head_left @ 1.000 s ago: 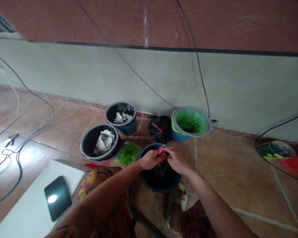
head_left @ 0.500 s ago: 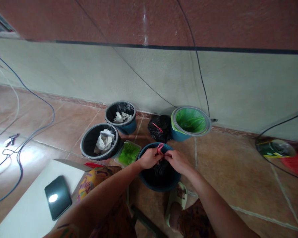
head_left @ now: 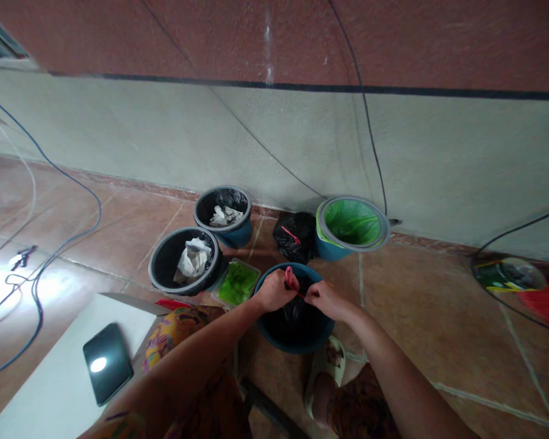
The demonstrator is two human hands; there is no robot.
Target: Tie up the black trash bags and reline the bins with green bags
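Note:
A blue bin (head_left: 297, 347) stands on the floor in front of me, and a black plastic bag (head_left: 294, 312) lies inside it. Over the bin's left side, my left hand (head_left: 277, 291) is closed on a red drawstring (head_left: 291, 278), part of which loops up above the fingers. My right hand (head_left: 326, 299), over the right side, pinches another stretch of the red drawstring. A short span of it runs between the two hands. Much of the bag is in shadow or behind the hands.
Two bins with paper, one nearer (head_left: 185, 261) and one by the wall (head_left: 223, 216), stand left. Behind are a tied black bag (head_left: 295, 236) and a green-lined bin (head_left: 352, 222). A tub of green bags (head_left: 236, 283) sits close by. A phone (head_left: 107, 364) lies on a white surface.
My hands have drawn slightly apart, the right one moving right and down. The red loop by my left hand has shifted left, and more drawstring shows between the hands.

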